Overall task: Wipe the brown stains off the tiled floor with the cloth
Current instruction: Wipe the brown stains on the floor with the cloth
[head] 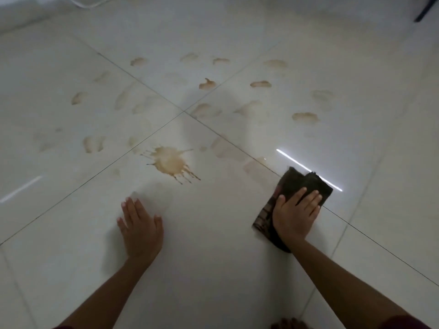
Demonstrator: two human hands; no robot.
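Our right hand (297,213) presses flat, fingers straight, on the dark folded cloth (292,186) lying on the glossy tiled floor (213,257). Our left hand (141,230) rests spread on bare tile. A brown splash stain (169,161) lies ahead, between both hands.

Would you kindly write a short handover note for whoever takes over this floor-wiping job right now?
Left hand: flat on the white tiled floor, bracing, empty.
Right hand: fingers straight, pressing the dark folded cloth on the floor.
Done: little visibly; only faint smears near the cloth.
Left: the big brown splatter stain ahead of the left hand, plus many smaller brown patches farther out.
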